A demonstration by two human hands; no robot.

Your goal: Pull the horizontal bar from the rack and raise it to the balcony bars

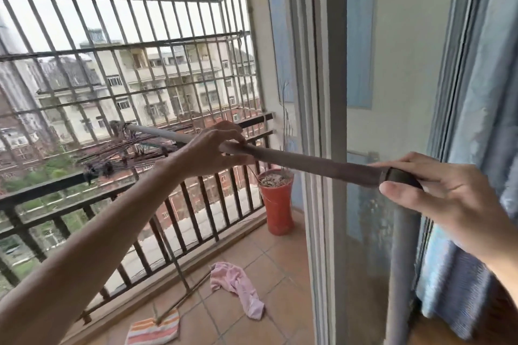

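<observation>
— What have the hands got?
— The right hand (437, 190) grips the pole (308, 162) at its dark end; the left hand (215, 148) pinches it farther out.
— Where is it?
— Level, reaching over the railing (56, 190), hangers (123, 154) at its tip.

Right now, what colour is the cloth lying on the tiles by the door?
Pink cloth, clearest in the head view.

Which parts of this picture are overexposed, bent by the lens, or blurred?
Head view: sky behind the window grille is blown out white; the grille bars bow from wide-angle distortion; the pole and left hand look motion-smeared; the right hand is sharper.
</observation>
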